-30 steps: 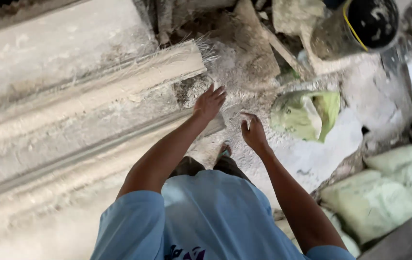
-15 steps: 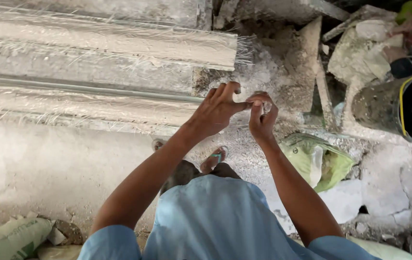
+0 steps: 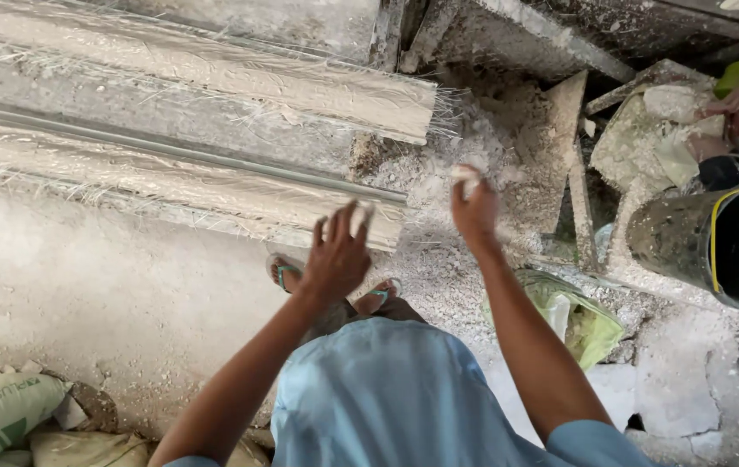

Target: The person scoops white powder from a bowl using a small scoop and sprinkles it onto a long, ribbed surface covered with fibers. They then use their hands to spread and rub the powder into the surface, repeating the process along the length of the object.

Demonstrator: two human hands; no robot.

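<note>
R hand (image 3: 474, 207) w/ white lump (image 3: 465, 173); L hand (image 3: 337, 252) spread, over moulding (image 3: 214, 195).

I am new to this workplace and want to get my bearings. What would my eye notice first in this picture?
First come the long plaster mouldings with fibres sticking out, lying across the upper left. Just below their end, the person's left hand is spread open, while the right hand pinches a small white lump over the rubble-strewn floor. At the right edge stands a dark bucket.

moulding (image 3: 214, 147) left, bucket (image 3: 732, 246) right
</note>
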